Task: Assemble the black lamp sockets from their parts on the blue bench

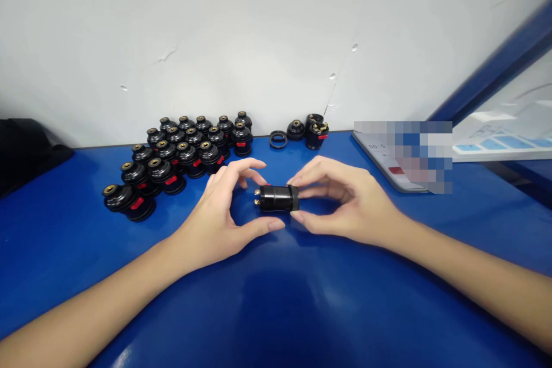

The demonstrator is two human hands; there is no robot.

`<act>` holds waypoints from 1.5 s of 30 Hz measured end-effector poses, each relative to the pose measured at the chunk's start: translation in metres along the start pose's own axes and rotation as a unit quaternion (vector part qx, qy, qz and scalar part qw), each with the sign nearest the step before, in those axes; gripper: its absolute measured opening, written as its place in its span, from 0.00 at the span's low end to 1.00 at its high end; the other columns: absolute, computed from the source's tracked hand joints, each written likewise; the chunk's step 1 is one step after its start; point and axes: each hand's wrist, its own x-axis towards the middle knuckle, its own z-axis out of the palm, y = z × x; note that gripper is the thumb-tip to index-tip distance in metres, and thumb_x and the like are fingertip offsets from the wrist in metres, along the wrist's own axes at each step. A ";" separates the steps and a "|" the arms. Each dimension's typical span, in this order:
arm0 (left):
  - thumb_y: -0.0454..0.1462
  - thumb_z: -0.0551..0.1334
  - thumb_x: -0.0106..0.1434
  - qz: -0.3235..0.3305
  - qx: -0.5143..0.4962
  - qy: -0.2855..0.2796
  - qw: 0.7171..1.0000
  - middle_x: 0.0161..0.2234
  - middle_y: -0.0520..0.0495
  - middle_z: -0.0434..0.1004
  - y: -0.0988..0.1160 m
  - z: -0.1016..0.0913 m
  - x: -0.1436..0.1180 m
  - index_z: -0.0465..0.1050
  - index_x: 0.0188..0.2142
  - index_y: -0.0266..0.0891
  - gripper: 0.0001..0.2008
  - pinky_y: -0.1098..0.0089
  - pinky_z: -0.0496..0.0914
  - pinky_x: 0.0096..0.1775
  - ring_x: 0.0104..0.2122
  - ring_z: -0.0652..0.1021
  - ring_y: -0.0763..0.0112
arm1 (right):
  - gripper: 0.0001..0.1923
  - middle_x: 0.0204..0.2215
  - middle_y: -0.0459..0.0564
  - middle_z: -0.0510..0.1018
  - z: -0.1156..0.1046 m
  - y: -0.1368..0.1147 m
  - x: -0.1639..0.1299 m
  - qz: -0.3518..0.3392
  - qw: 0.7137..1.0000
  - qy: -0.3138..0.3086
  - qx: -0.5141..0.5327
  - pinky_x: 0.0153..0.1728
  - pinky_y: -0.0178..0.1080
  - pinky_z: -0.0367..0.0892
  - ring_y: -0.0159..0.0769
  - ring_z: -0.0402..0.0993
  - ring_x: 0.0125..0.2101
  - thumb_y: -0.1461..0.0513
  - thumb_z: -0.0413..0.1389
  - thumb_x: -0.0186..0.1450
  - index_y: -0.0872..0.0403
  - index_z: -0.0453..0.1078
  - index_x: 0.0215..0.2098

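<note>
Black lamp sockets with red tabs, grouped centre-left (181, 152): roughly 17. Loose black parts, upper centre: one ring (278, 139), two caps (295, 129), one capped body (317, 135). Black cylinder (278, 198) at centre: one; hands: two.
</note>
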 end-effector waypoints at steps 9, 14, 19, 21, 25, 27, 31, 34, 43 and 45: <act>0.41 0.72 0.69 0.006 -0.022 0.010 1.000 0.49 0.46 0.81 -0.002 0.001 0.000 0.62 0.64 0.50 0.29 0.58 0.69 0.52 0.46 0.77 0.61 | 0.16 0.43 0.49 0.81 -0.001 0.002 -0.002 -0.003 1.000 -0.009 0.004 0.49 0.45 0.88 0.41 0.86 0.44 0.65 0.73 0.61 0.49 0.79 0.45; 0.48 0.75 0.66 0.002 -0.010 -0.001 1.000 0.55 0.42 0.79 0.003 0.000 0.000 0.60 0.65 0.50 0.35 0.52 0.68 0.56 0.53 0.77 0.54 | 0.16 0.44 0.49 0.82 -0.001 0.000 -0.001 0.002 1.000 -0.010 0.004 0.48 0.45 0.88 0.41 0.86 0.44 0.64 0.74 0.60 0.49 0.79 0.45; 0.46 0.55 0.81 -0.050 -0.008 -0.039 0.998 0.39 0.50 0.82 0.005 -0.001 0.002 0.68 0.59 0.47 0.13 0.50 0.65 0.55 0.41 0.78 0.61 | 0.17 0.44 0.49 0.82 0.000 0.000 -0.001 -0.002 1.000 -0.020 0.004 0.49 0.45 0.88 0.41 0.87 0.44 0.65 0.73 0.60 0.50 0.80 0.46; 0.44 0.60 0.78 -0.035 -0.025 -0.035 0.998 0.41 0.50 0.81 0.004 -0.001 0.002 0.67 0.60 0.47 0.15 0.54 0.66 0.53 0.41 0.77 0.62 | 0.17 0.44 0.49 0.81 -0.001 0.001 -0.002 -0.004 1.000 -0.023 0.001 0.50 0.45 0.88 0.41 0.87 0.44 0.65 0.73 0.60 0.50 0.80 0.46; 0.42 0.72 0.68 -0.004 -0.030 -0.007 1.000 0.54 0.45 0.78 0.002 0.000 0.001 0.61 0.66 0.49 0.32 0.57 0.66 0.55 0.51 0.74 0.59 | 0.16 0.43 0.48 0.81 -0.001 0.002 -0.002 -0.014 1.000 -0.008 0.004 0.49 0.41 0.87 0.38 0.86 0.44 0.66 0.73 0.61 0.50 0.79 0.46; 0.46 0.69 0.72 -0.028 -0.022 -0.018 0.999 0.51 0.46 0.79 0.002 0.000 0.000 0.61 0.66 0.49 0.28 0.56 0.66 0.55 0.50 0.75 0.59 | 0.16 0.43 0.48 0.81 -0.001 0.003 -0.001 -0.018 1.000 -0.008 0.007 0.49 0.39 0.87 0.37 0.86 0.44 0.66 0.73 0.61 0.50 0.78 0.45; 0.45 0.59 0.79 -0.052 -0.012 -0.036 0.998 0.40 0.51 0.80 0.001 0.000 0.001 0.65 0.62 0.49 0.16 0.56 0.66 0.52 0.41 0.75 0.63 | 0.17 0.43 0.48 0.81 -0.001 0.003 -0.002 -0.019 1.000 -0.013 -0.005 0.49 0.39 0.87 0.37 0.86 0.43 0.66 0.73 0.60 0.51 0.79 0.45; 0.43 0.69 0.71 -0.018 -0.020 -0.016 1.000 0.48 0.48 0.79 0.000 0.000 0.000 0.61 0.65 0.50 0.28 0.57 0.66 0.53 0.46 0.75 0.62 | 0.16 0.43 0.48 0.81 -0.001 0.002 -0.002 -0.017 1.000 -0.009 -0.003 0.49 0.40 0.87 0.38 0.86 0.44 0.66 0.73 0.61 0.50 0.79 0.45; 0.42 0.68 0.73 -0.018 -0.026 -0.020 0.999 0.48 0.48 0.81 -0.001 0.001 -0.001 0.60 0.66 0.51 0.27 0.57 0.67 0.53 0.47 0.77 0.61 | 0.16 0.43 0.49 0.81 -0.001 0.002 -0.001 -0.011 1.000 -0.015 0.003 0.49 0.42 0.87 0.39 0.87 0.44 0.66 0.73 0.61 0.51 0.79 0.46; 0.40 0.74 0.67 0.016 -0.018 -0.012 1.000 0.53 0.46 0.78 0.000 0.000 -0.001 0.58 0.67 0.51 0.35 0.58 0.67 0.53 0.50 0.76 0.60 | 0.16 0.43 0.49 0.81 -0.001 0.003 -0.001 -0.008 1.000 -0.010 0.003 0.49 0.43 0.88 0.40 0.87 0.44 0.66 0.73 0.61 0.50 0.79 0.46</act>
